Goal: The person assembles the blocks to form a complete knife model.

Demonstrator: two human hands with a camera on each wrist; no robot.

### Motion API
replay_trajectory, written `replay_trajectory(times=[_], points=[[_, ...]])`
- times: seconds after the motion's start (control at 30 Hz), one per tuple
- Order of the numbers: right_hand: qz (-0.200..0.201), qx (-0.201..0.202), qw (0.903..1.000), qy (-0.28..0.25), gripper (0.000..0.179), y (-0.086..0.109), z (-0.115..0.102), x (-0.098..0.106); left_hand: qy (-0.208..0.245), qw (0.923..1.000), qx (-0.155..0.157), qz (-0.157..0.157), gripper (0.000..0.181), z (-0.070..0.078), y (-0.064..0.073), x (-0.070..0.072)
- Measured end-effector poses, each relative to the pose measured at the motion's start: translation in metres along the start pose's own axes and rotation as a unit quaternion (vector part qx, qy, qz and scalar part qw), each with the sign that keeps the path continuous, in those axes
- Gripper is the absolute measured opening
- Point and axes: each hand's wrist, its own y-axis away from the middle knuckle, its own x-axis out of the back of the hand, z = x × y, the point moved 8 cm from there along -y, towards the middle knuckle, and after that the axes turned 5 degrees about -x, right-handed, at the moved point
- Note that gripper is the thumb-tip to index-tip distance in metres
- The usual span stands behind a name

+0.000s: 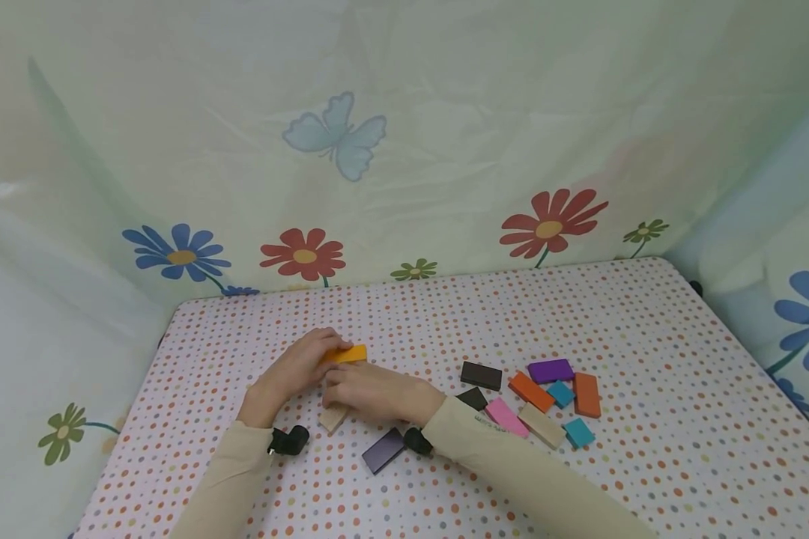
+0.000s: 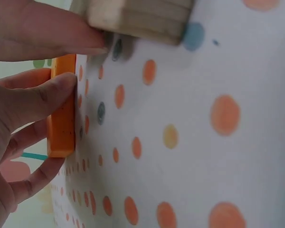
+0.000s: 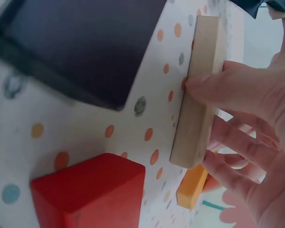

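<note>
My left hand (image 1: 295, 368) holds a yellow-orange block (image 1: 354, 353) on the dotted table. In the left wrist view its thumb lies on the near face of that block (image 2: 61, 128), with other fingers on the far side. Close beside it, my right hand (image 1: 372, 389) grips a plain wooden block (image 1: 333, 418). The right wrist view shows the thumb on one long face of the wooden block (image 3: 194, 126) and fingers behind it. Part of each block is hidden by the hands in the head view.
A dark purple-grey block (image 1: 383, 451) lies by the right wrist. In the right wrist view a red block (image 3: 95, 190) sits near a dark block (image 3: 80, 42). Farther right are several loose blocks, including a purple block (image 1: 550, 370) and a pink block (image 1: 505, 416). A flowered curtain (image 1: 431, 187) stands behind.
</note>
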Motion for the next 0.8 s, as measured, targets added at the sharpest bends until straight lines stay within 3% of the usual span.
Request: replay_trajectory(times=[0.5,0.63,0.8], points=[[0.006,0.028,0.9995,-0.012,0.019,0.007,-0.001,0.008,0.003,0.9999,0.006,0.009,0.032,-0.003,0.003,-0.001],[0.025,0.016,0.9989,-0.038,0.025,0.017,0.007,0.022,0.005,0.9998,0.014,0.010,0.030,-0.006,0.003,-0.003],[0.055,-0.030,0.9954,-0.073,0.032,0.039,0.034,0.051,-0.004,0.9997,0.022,0.009,0.030,-0.006,0.002,-0.004]])
